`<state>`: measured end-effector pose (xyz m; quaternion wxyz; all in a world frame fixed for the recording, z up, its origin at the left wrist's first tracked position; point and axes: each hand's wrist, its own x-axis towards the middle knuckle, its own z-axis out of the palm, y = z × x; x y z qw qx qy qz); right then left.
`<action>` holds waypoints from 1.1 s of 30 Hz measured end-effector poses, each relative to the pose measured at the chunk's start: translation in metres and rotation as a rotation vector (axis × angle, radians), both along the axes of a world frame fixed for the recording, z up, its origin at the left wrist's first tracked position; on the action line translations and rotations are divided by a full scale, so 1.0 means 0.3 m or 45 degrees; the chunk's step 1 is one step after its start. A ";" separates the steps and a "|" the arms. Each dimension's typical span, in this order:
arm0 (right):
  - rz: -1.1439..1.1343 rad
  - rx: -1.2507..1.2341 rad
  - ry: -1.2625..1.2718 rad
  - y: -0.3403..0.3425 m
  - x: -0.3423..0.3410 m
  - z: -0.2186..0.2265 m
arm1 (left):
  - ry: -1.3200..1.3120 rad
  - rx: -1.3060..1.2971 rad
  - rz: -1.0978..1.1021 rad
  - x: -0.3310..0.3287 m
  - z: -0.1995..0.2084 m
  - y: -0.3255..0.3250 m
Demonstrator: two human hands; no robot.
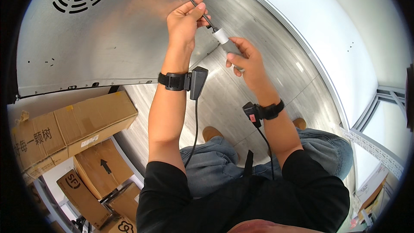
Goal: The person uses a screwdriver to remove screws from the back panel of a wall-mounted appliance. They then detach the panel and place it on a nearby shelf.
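One screwdriver (pixel 221 36), handle (pixel 232 47) in right grip (pixel 249 59)

Two hands (pixel 183 23) (pixel 249 59), one screwdriver (pixel 222 39) — plus two wrist straps (pixel 174 81) (pixel 272 110), two black wrist units (pixel 198 83) (pixel 251 113) and two tan shoes (pixel 211 133) (pixel 299 123).

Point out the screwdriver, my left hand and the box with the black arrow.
Screwdriver (pixel 221 36), head view: white collar.
Left hand (pixel 182 25), head view: middle of the hand.
Box (pixel 115 168), head view: brown face beside the arrow.

The person's right grip (pixel 247 61) is holding a screwdriver (pixel 221 36) by its handle (pixel 232 49); the left grip (pixel 184 22) is pinching its shaft (pixel 213 27) beside a metal panel (pixel 99 47), boxes (pixel 120 169) sitting leftward.
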<state>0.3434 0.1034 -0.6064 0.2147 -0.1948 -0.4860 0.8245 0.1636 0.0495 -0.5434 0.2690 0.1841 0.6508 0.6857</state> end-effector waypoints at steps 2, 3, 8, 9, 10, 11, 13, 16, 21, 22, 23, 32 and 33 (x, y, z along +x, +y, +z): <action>0.264 -0.475 0.142 0.033 0.022 0.010 | -0.042 0.001 -0.008 0.009 0.019 0.001; 0.350 -0.573 0.242 0.045 0.026 -0.007 | -0.063 0.001 -0.012 0.013 0.026 0.001; 0.205 -0.507 0.135 0.011 0.017 0.021 | -0.105 0.048 -0.023 0.022 0.034 0.003; 0.112 -0.360 0.066 -0.006 0.007 0.021 | -0.119 0.049 -0.028 0.024 0.034 0.003; 0.019 -0.213 0.000 -0.017 -0.002 0.020 | -0.107 0.038 -0.023 0.027 0.037 0.002; -0.016 -0.099 -0.023 -0.023 -0.006 0.015 | -0.095 0.028 -0.019 0.031 0.037 -0.002; -0.086 0.131 -0.073 -0.033 -0.011 0.000 | -0.040 -0.016 -0.004 0.034 0.031 -0.003; -0.138 0.326 -0.074 -0.031 -0.020 -0.015 | 0.037 -0.070 0.020 0.033 0.011 0.001; 0.134 -0.250 0.069 0.006 0.012 0.028 | -0.056 0.019 -0.021 0.019 0.012 -0.005; 0.234 -0.431 0.106 0.023 0.022 0.031 | -0.068 0.014 -0.028 0.020 0.018 -0.004; 0.300 -0.463 0.144 0.034 0.027 0.023 | -0.080 0.010 -0.034 0.022 0.024 -0.004; 0.090 -0.145 -0.011 0.006 0.009 -0.016 | -0.067 -0.016 -0.044 0.033 0.049 -0.007; 0.066 -0.112 -0.007 0.008 0.006 -0.025 | -0.061 -0.026 -0.033 0.032 0.050 -0.006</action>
